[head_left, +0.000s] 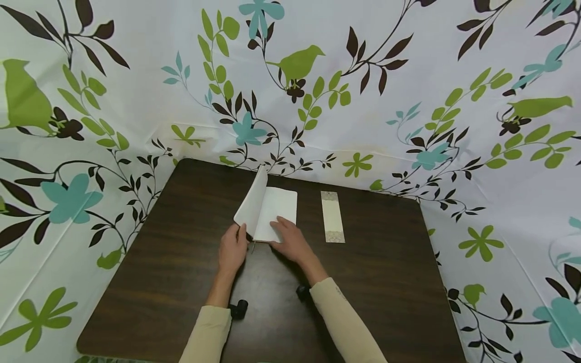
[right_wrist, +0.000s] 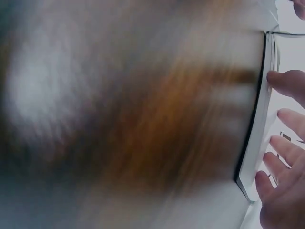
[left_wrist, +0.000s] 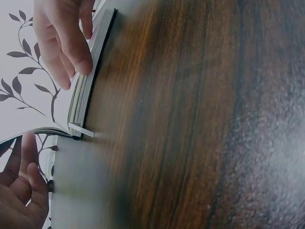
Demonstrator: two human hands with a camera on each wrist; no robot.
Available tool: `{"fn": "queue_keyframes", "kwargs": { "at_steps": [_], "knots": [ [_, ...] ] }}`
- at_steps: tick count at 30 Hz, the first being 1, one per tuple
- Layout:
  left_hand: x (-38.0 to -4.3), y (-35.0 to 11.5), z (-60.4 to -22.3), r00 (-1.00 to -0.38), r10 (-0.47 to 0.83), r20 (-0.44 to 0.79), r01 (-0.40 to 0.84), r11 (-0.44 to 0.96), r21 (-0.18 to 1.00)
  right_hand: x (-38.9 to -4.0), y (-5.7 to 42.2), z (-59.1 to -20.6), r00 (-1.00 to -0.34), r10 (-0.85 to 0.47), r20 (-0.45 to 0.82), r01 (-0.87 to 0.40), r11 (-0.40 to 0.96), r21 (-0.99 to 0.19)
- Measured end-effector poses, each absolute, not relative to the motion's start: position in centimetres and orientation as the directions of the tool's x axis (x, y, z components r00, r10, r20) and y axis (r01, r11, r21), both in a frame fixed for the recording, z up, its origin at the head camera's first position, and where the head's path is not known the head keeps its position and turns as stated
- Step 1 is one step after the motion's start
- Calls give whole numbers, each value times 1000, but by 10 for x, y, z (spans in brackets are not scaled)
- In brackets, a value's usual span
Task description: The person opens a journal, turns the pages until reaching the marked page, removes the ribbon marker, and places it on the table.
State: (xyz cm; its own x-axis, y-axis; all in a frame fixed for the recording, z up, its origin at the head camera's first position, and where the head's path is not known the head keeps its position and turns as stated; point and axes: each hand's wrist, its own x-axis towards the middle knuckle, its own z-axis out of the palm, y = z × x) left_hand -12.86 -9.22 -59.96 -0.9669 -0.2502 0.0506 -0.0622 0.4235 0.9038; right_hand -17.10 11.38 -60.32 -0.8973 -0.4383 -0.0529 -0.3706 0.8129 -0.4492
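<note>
An open notebook [head_left: 277,212] with a dark cover and blank white pages lies toward the back of the table. Its left side stands tilted up, and my left hand [head_left: 233,249] grips that side near the bottom corner. My right hand [head_left: 292,241] rests on the right page, its fingers spread, with the thumb at the lower edge. In the left wrist view a thin pale ribbon [left_wrist: 82,130] sticks out at the spine. Close by in the right wrist view, my right fingers [right_wrist: 289,148] lie along the page block.
A cream paper strip [head_left: 333,216] with patterned ends lies to the right of the notebook on the dark wooden table [head_left: 386,282]. A white curtain [head_left: 150,101] with leaves, birds and flowers hangs behind and beside the table. Small black wrist cameras sit at both cuffs.
</note>
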Motion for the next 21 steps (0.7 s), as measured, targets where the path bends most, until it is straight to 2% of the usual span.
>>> {"fn": "queue_keyframes", "kwargs": {
  "at_steps": [12,17,21],
  "knots": [
    [-130,-92,-602,-973,-230,26,-71,403,913,-177,124,-601,-872,-482,-85,-404,807,-430],
    [-131,-93,-603,-972,-232,41,-60,409,911,-177,129,-599,-866,-500,-30,-449,801,-396],
    [-132,-93,-603,-973,-228,40,-56,403,914,-177,133,-602,-887,-459,43,-436,804,-405]
  ]
}}
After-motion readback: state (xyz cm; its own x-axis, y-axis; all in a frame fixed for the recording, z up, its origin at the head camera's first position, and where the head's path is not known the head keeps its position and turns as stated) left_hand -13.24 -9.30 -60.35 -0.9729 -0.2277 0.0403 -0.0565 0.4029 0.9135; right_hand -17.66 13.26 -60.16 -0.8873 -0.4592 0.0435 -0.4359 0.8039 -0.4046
